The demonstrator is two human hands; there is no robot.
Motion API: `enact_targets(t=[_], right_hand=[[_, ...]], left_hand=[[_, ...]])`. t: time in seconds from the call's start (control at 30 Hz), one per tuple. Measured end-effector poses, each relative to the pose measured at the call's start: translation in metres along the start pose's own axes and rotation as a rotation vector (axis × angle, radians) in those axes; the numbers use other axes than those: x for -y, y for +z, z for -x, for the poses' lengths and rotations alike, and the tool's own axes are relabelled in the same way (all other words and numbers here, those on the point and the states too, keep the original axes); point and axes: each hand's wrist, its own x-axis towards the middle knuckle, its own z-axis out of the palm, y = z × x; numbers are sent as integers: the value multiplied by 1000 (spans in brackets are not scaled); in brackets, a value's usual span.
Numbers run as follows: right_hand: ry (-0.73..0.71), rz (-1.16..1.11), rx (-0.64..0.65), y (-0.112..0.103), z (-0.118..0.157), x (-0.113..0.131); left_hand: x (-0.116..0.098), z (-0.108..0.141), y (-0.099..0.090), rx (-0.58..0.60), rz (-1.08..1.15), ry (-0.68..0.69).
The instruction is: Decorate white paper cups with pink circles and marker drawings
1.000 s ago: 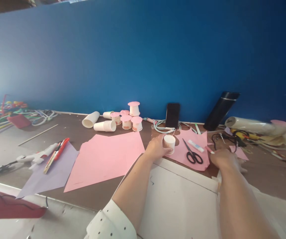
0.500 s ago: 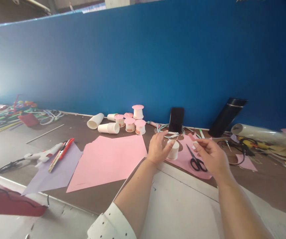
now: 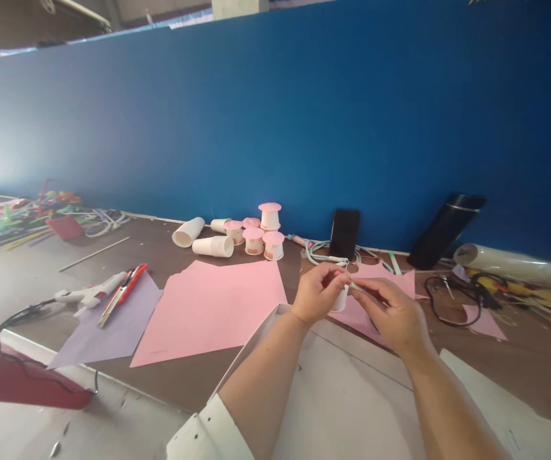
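Note:
My left hand [image 3: 317,292] and my right hand [image 3: 394,313] meet fingertip to fingertip over the front of the table. Both are closed in a pinch on a small white piece [image 3: 354,287], mostly covered by the fingers. Just below them a white paper cup [image 3: 340,303] stands partly hidden behind my left fingers. It rests by a cut pink sheet [image 3: 357,318], which runs under my right hand. That hand blocks nearly all of the black-handled scissors lying there.
Left of my hands lie a large pink sheet [image 3: 212,313], a purple sheet [image 3: 112,332], a red utility knife [image 3: 122,295] and a glue gun [image 3: 90,291]. Behind are pink-topped cups [image 3: 270,218], stacked cups [image 3: 212,246], a phone [image 3: 345,234] and a black bottle [image 3: 446,231].
My right hand has moved left with the small white piece and now meets my left hand. The left fingers, earlier spread beside the cup, have closed. The scissors have become mostly hidden.

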Motion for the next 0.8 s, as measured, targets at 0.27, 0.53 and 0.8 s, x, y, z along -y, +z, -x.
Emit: enact_targets(t=[0.27,0.53,0.8], right_hand=[[285,-735,-60,-17,-8,-11],[402,-891,-94,16,-4,5],[502,-879,-245,20,-5,6]], left_hand=[[16,-14,-4,-86,536,-229],[7,-8,3,43,475,-299],[3,1,6,177,-60,-165]])
